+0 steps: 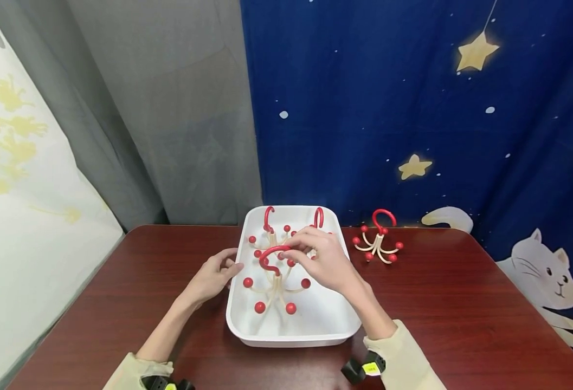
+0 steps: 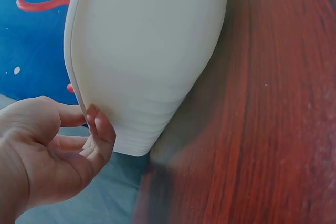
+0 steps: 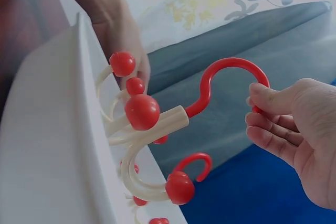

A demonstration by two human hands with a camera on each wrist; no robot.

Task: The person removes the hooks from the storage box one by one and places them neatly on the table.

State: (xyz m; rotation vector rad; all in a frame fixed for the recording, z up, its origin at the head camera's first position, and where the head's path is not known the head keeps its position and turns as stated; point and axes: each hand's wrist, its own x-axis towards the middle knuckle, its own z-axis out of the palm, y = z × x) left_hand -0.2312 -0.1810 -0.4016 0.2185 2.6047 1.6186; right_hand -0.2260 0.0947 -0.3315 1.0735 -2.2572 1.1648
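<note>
Item one: near hanger (image 1: 277, 283), red hook above cream arms tipped with red balls; in the near part of the white tray (image 1: 327, 306), its hook tip pinched between thumb and fingers of the right hand (image 1: 321, 257), stem and arms below the fingers.
Item two: left hand (image 1: 213, 276), fingers pinching the tray's left rim.
Also: far-left hanger (image 1: 272, 236) and far-right hanger (image 1: 319, 216), inside the tray; outer hanger (image 1: 378, 245), on the desk (image 1: 462, 303) right of it.
</note>
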